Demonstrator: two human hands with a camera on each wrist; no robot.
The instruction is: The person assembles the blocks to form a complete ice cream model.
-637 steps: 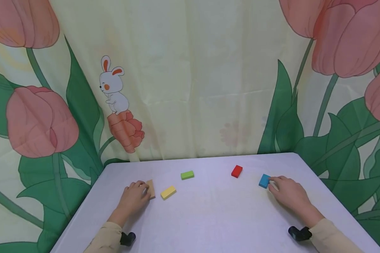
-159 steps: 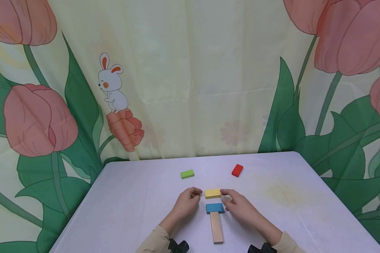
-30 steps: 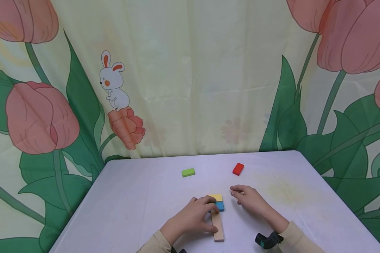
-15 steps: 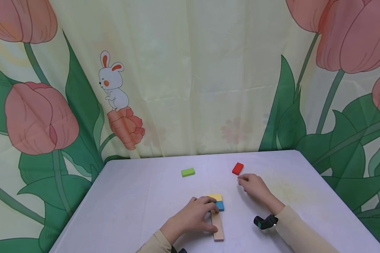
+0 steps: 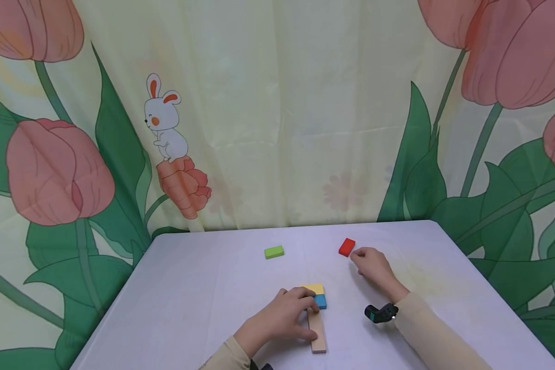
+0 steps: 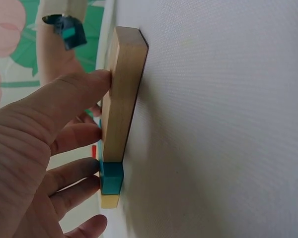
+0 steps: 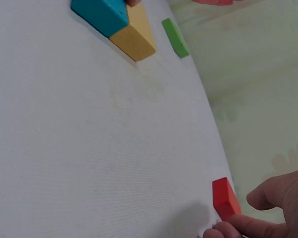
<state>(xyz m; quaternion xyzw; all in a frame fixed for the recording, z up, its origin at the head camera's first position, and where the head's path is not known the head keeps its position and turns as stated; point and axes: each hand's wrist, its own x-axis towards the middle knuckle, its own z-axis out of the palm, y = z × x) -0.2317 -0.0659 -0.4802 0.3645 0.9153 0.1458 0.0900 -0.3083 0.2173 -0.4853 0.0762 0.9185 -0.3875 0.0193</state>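
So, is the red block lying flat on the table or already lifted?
Lying flat. The red block rests on the table; right hand fingertips are just beside it.

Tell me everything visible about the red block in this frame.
The red block is a small flat rectangular piece, solid red, with a smooth painted look. It lies flat on the white table toward the far side, turned at an angle to the table edge. The right hand is right beside it, fingertips at its near end; the right wrist view suggests a fingertip just meets it, though contact is hard to confirm. It sits apart from the green block and from the yellow block.
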